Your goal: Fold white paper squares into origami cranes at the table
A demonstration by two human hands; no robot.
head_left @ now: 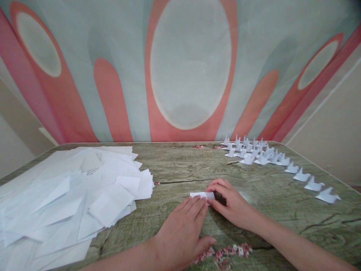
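A small folded piece of white paper (200, 195) lies on the table in front of me, a narrow strip in shape. My left hand (183, 229) rests over its near edge, fingers stretched out and fingertips pressing on the paper, thumb apart to the right. At the paper's right end, my right hand (229, 201) has its fingers curled with thumb and fingertips pinching it. Part of the paper is covered by the fingers of both hands.
Many white sheets (109, 203) lie in a loose, spread pile at the left. Several folded paper birds (262, 158) stand in rows at the back right, with a line of them running toward the right edge. A wood-patterned table (169, 162) carries everything, before a coloured backdrop (191, 135).
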